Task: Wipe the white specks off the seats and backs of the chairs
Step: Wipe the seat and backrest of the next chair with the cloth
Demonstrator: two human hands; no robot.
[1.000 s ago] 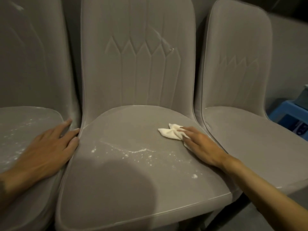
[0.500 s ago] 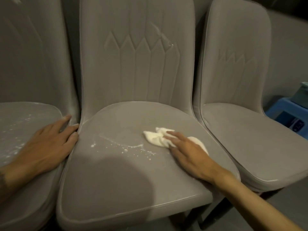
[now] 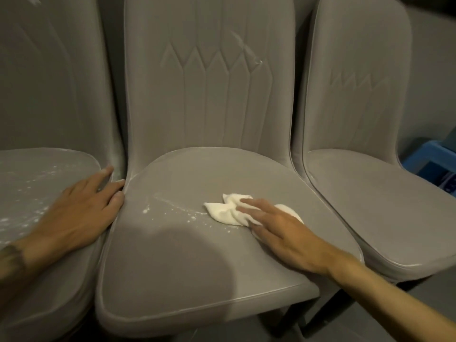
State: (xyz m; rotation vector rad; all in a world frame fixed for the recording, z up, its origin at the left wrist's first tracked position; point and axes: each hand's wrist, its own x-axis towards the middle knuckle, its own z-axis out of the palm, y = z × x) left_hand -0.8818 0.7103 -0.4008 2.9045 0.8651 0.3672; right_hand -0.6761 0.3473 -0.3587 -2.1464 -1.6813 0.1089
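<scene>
Three grey padded chairs stand side by side. On the middle chair's seat [image 3: 197,262] my right hand [image 3: 278,230] presses flat on a crumpled white cloth [image 3: 225,211]. A trail of white specks [image 3: 172,208] lies just left of the cloth. A white streak [image 3: 246,49] marks the middle chair's back. My left hand [image 3: 81,208] rests flat on the right edge of the left chair's seat [image 3: 37,178], which carries many white specks. The right chair [image 3: 370,198] shows only faint white along its seat rim.
A blue plastic crate or stool [image 3: 434,166] sits on the floor to the right of the right chair. A dark rounded shadow [image 3: 167,262] covers the front of the middle seat. The grey floor shows below the chairs.
My right hand has slid the cloth leftward across the middle seat toward the speck trail, and the specks on the seat's right part are gone. My left hand stays put.
</scene>
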